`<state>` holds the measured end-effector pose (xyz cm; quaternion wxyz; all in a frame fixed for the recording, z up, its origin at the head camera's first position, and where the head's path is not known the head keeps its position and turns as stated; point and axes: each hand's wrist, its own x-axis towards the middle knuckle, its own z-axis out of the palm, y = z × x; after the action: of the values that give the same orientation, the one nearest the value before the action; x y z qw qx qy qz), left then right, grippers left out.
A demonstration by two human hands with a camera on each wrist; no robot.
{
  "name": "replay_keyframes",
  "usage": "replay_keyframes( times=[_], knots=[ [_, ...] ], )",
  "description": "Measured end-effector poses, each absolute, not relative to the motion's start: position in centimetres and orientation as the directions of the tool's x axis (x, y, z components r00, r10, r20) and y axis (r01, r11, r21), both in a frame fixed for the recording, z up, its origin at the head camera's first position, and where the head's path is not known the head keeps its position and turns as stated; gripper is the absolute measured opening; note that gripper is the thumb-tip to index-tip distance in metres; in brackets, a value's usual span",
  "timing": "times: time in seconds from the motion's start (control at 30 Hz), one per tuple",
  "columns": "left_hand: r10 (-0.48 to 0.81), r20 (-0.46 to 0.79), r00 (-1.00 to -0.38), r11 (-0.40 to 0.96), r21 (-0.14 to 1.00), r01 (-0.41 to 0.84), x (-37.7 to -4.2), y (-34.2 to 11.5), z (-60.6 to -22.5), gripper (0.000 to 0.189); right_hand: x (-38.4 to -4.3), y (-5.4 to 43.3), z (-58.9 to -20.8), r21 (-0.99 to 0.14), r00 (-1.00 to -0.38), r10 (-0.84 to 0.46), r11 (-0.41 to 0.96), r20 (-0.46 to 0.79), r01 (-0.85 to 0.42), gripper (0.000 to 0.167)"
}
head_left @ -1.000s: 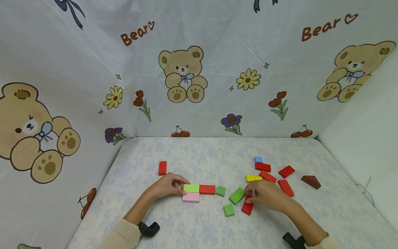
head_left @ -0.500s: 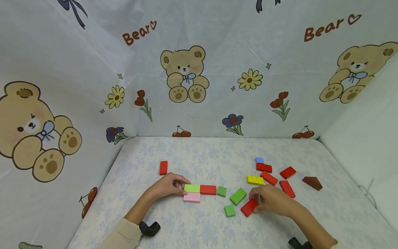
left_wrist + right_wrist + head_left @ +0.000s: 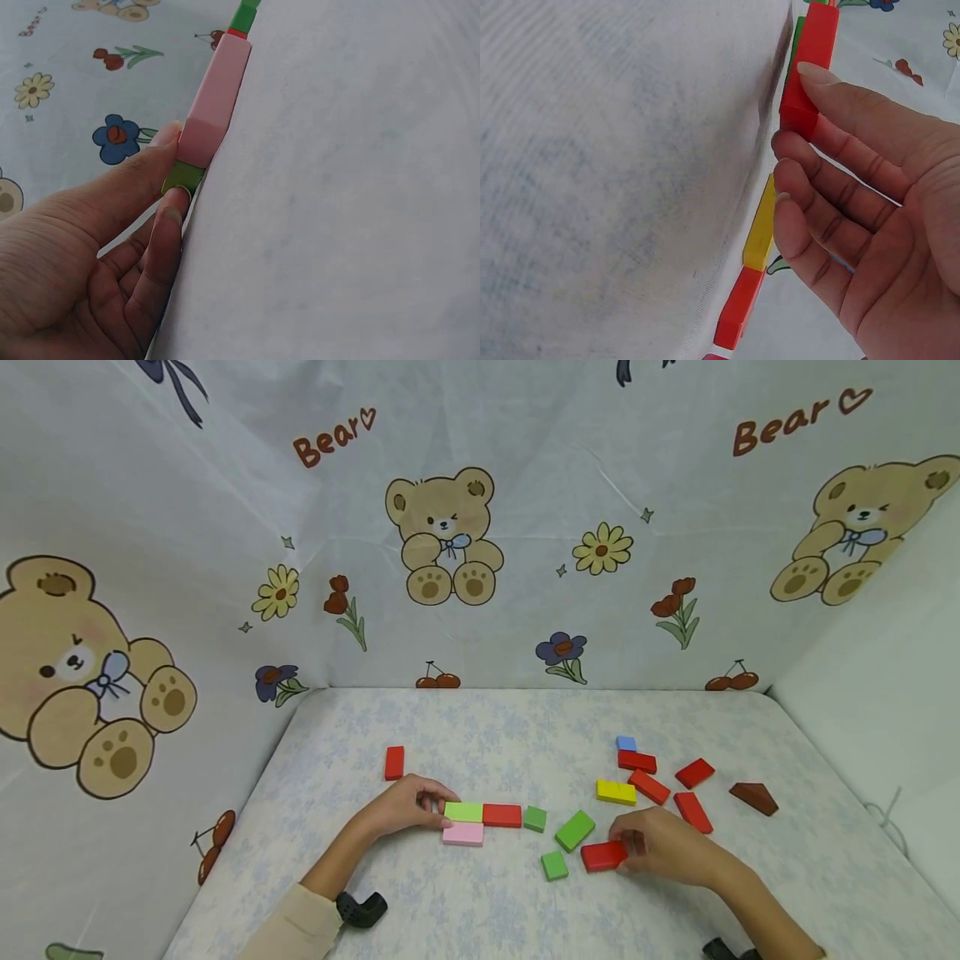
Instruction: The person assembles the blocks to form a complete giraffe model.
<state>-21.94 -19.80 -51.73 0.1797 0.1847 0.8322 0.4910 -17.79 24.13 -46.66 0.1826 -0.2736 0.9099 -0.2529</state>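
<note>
At the left end of a joined group of blocks, my left hand (image 3: 405, 806) pinches the light green block (image 3: 464, 812), with the thumb beside the pink block (image 3: 462, 835). The pink block lies along the near side of the light green one, and a red block (image 3: 502, 816) extends the row rightward. My right hand (image 3: 663, 847) grips another red block (image 3: 603, 857) between thumb and fingers. In the right wrist view the thumb lies on this red block (image 3: 814, 52). A green block (image 3: 575, 832) and two small green blocks (image 3: 535, 819) are scattered between the hands.
Beyond the right hand lie a yellow block (image 3: 616, 791), a small blue block (image 3: 626, 744), several red blocks (image 3: 648, 787) and a brown angular block (image 3: 754, 797). A lone red block (image 3: 394, 763) is behind the left hand. A bear-print cloth (image 3: 525, 610) hangs behind the table.
My right hand has taken hold of the red block and turned it from upright to nearly level, shifting slightly right. The left hand stays at the row.
</note>
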Motion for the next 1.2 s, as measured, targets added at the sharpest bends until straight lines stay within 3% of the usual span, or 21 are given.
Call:
replay_keyframes(
  times=[0.53, 0.7, 1.2],
  knots=[
    [0.481, -0.115, -0.869, 0.452, 0.882, 0.134, -22.2, -19.8, -52.1, 0.027, -17.3, 21.9, -45.9, -0.467, -0.862, -0.505, 0.77, -0.031, -0.434, 0.029],
    [0.478, -0.11, -0.871, 0.452, 0.881, 0.137, -22.2, -19.8, -52.3, 0.027, -17.3, 20.7, -45.9, -0.461, -0.858, -0.512, 0.754, 0.032, -0.468, 0.028],
    [0.488, -0.118, -0.865, 0.449, 0.883, 0.133, -22.2, -19.8, -52.0, 0.028, -17.3, 16.1, -46.4, -0.456, -0.832, -0.553, 0.729, 0.045, -0.51, 0.028]
  ],
)
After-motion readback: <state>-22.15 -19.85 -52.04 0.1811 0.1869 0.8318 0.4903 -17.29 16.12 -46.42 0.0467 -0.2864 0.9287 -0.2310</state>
